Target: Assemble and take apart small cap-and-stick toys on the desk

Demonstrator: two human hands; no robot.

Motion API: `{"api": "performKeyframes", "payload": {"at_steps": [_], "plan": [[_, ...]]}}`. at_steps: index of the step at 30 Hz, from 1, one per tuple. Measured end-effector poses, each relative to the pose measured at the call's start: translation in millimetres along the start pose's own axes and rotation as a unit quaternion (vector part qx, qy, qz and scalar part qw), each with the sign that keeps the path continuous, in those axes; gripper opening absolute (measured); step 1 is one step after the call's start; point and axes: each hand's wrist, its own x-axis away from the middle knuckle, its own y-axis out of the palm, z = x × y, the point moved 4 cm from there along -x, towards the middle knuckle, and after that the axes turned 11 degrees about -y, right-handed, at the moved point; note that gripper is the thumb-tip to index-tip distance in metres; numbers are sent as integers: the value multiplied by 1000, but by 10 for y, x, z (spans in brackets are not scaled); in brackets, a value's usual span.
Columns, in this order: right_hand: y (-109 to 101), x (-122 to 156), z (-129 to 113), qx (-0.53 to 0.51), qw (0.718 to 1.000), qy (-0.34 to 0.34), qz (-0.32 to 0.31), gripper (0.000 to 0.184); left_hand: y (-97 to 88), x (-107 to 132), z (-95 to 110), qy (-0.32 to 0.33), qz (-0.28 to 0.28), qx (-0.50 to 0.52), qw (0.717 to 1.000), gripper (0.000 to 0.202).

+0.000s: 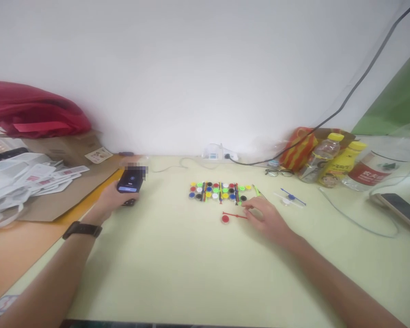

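Note:
My left hand (118, 198) is closed around a dark phone (131, 179) with a lit screen, at the left of the table. My right hand (264, 218) has its thumb and fingers closed at the right end of a thin red arrow-shaped stick (233, 215). A round red disc (225, 219) lies beside that stick. Just behind the right fingers are rows of small colored discs (214, 190), with bundles of thin colored sticks between them. A green stick (256, 189) lies past my fingertips. Farther right, a blue stick (297, 199) and a white stick lie with discs.
Glasses (279, 172), a clear bottle (319, 157), a yellow bottle (343, 166) and a large labeled bottle (369, 172) stand at the back right. Another phone (403, 212) and a cable lie at right. White packets (48, 180), cardboard and red fabric (34, 109) fill the left.

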Motion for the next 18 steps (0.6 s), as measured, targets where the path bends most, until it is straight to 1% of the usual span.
{"api": "performKeyframes", "payload": {"at_steps": [1, 2, 3, 5, 7, 9, 11, 13, 15, 18], "plan": [[-5, -2, -5, 0, 1000, 0, -1, 15, 16, 11, -17, -12, -16, 49, 999, 65], [-9, -5, -8, 0, 1000, 2, -3, 16, 39, 25, -25, -24, -46, 106, 993, 65], [-13, -7, -11, 2, 1000, 4, -5, 16, 65, 44, -20, -32, -84, 175, 981, 61], [-20, -11, -13, 3, 1000, 9, -6, 17, 114, 86, 10, -47, -153, 293, 943, 49], [-26, -13, -10, 6, 1000, 12, -4, 18, 143, 117, 34, -58, -180, 359, 914, 37], [-28, -15, -3, 10, 1000, 11, -4, 19, 162, 137, 47, -57, -180, 374, 908, 33], [-26, -16, 11, 14, 1000, 12, -9, 19, 175, 165, 65, -39, -173, 365, 914, 37], [-24, -14, 29, 16, 1000, 17, -13, 19, 188, 223, 100, -27, -179, 364, 914, 44], [-22, -12, 43, 17, 999, 23, -15, 19, 206, 320, 158, -27, -204, 375, 904, 46], [-23, -15, 43, 15, 1000, 23, -14, 19, 238, 499, 268, -29, -250, 382, 889, 56]]}}
